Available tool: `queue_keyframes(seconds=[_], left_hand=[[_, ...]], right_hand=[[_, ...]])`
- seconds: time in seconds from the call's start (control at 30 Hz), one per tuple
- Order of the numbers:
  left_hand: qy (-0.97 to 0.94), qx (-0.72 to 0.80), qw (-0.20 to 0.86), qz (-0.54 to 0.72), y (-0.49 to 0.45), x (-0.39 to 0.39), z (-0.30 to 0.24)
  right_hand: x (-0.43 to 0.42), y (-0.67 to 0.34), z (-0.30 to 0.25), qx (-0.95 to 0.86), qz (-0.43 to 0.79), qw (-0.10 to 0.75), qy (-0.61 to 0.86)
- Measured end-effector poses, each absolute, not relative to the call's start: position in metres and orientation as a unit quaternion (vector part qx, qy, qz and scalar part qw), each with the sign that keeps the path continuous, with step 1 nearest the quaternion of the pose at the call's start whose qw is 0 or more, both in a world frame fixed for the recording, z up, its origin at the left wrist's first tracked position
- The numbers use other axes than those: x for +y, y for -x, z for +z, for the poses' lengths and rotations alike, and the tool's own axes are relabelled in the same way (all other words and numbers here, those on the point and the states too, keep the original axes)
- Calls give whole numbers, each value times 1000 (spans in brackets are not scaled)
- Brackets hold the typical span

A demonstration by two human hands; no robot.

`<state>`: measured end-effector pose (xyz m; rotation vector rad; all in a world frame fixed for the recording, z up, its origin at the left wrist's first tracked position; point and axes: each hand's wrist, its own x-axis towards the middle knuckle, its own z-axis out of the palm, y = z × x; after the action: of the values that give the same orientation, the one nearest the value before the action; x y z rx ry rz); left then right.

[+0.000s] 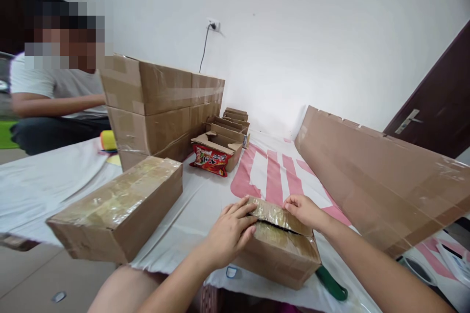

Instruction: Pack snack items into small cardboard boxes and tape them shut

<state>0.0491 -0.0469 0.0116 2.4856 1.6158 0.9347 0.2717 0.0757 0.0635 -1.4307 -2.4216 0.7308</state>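
Observation:
A small cardboard box (pixel 284 259) lies in front of me, with a dark slit running along its taped top between the flaps. My left hand (pixel 231 230) rests on the box's left end, fingers stretched over the flap edge and the slit. At the far side, my right hand (pixel 303 209) has its thumb and fingers pinched at the far top flap (pixel 273 212). A green handle (pixel 332 284) sticks out from beside the box's right end; the rest of that tool is hidden. Near the box's front left lies a small blue-edged piece (pixel 231 272).
Another taped carton (pixel 121 205) stands to the left. Behind it are stacked cartons (pixel 167 90), opened boxes (pixel 220 139) and a red snack packet (pixel 210 160). A large cardboard panel (pixel 370 171) borders the right side. Across the table sits a person (pixel 69 83).

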Motion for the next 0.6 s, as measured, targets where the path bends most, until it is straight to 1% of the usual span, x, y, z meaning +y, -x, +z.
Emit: queue_keyframes(seconds=[0.13,0.37,0.6], left_hand=[[-794,506,3,336,-49,-46,9],[-790,505,-4,348,-50,-45,6],[-783,511,10,355,-51,-45,6]], right_hand=[[74,-266,65,-812,262,103,511],[70,-264,62,-812,249,102,518],[69,-263,62,-844,211,98,483]])
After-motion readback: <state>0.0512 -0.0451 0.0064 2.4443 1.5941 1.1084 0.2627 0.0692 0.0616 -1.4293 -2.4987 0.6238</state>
